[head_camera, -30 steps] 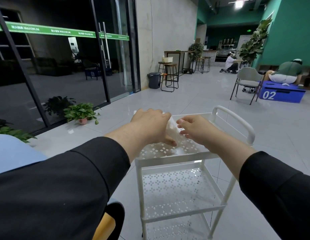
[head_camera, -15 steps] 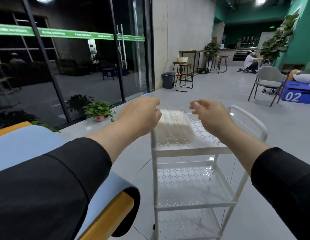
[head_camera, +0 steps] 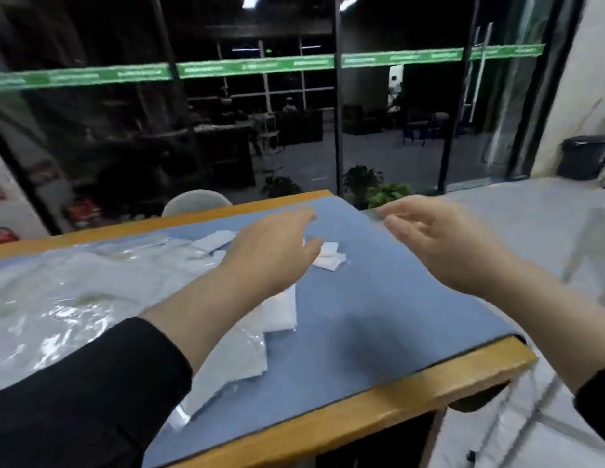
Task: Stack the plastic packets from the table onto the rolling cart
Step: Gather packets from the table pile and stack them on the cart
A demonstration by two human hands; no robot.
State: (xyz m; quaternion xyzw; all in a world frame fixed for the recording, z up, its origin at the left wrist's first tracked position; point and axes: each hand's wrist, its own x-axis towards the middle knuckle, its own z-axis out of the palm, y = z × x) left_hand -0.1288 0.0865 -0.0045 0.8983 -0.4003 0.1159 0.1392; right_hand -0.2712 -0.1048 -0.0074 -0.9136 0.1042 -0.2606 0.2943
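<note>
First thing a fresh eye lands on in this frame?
Two bare hands reaching out over a blue mat: the left hand open above the scattered white packets, the right hand open beside it, holding nothing. To the left lies a big sheet of crumpled clear plastic. Behind the table, a dark glass wall with a green stripe.
</note>
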